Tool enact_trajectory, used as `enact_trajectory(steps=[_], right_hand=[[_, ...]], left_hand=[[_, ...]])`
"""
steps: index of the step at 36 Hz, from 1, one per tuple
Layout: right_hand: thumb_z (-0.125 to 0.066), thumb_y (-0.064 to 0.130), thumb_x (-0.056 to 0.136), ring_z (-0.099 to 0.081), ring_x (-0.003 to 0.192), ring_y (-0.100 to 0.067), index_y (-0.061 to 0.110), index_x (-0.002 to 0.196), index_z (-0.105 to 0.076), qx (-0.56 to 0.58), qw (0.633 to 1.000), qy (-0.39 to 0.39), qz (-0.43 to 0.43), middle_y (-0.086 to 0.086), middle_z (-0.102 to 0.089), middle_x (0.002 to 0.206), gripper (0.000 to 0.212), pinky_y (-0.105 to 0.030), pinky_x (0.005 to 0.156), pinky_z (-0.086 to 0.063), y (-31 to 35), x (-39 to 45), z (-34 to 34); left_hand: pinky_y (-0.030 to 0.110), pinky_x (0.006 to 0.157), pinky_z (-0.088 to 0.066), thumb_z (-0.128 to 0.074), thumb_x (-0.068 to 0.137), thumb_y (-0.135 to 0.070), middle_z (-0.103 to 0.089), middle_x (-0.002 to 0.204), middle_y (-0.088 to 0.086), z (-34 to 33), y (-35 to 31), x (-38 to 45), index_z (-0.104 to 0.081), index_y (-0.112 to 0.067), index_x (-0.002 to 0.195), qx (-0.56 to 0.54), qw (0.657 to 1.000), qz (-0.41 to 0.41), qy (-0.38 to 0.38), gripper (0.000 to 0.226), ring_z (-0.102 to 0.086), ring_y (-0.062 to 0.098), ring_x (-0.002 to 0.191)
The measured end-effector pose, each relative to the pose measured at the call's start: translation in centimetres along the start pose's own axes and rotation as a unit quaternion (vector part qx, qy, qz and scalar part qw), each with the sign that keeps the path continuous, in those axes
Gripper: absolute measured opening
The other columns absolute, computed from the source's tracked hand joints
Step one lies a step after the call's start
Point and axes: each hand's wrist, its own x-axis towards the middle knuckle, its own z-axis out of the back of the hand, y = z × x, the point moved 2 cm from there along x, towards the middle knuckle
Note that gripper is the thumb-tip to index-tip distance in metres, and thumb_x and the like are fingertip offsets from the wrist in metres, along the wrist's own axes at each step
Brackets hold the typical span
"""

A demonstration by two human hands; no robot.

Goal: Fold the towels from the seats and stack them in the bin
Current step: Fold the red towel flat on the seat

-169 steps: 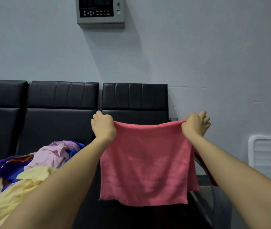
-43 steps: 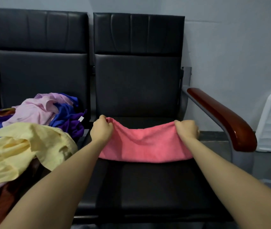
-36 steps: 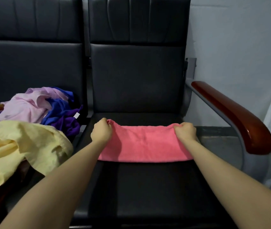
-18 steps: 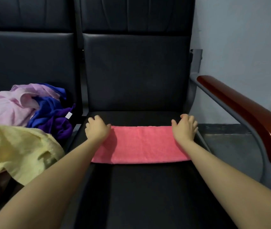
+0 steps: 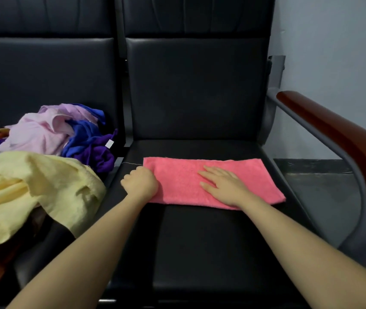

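Right hand point(image 5: 223, 186) now flat mid-towel point(image 5: 251, 181)

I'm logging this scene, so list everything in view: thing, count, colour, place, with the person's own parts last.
pink towel: 1, coral pink, folded into a flat strip on the right seat.
yellow towel: 1, pale yellow, crumpled at the front of the pile on the left seat.
light pink towel: 1, light pink, crumpled at the back of the pile.
blue and purple towels: count unclear, blue and purple, bunched at the right of the pile.
seats: 2 in view, black, side by side.
armrest: 1, reddish brown, right of the right seat.
wall: 1, pale grey, behind.
left hand: 1, grips the pink towel's left end.
right hand: 1, pressed flat on the pink towel.
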Motion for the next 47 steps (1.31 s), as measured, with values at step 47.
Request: enact_trajectory(steps=[47], right_hand=[[-0.04, 0.066, 0.089, -0.041, 0.127, -0.034, 0.005, 0.132, -0.047, 0.074, 0.907, -0.105, -0.401, -0.017, -0.046, 0.136, 0.075, -0.041, 0.104, -0.032, -0.9, -10.0, 2.7]], left_hand=[[0.033, 0.1, -0.033, -0.044, 0.094, -0.033, -0.037, 0.136, 0.015, 0.3, -7.0, -10.8, -0.032, 0.0, 0.137, 0.012, 0.988, -0.152, 0.006, 0.055, -0.04, 0.029, 0.123]])
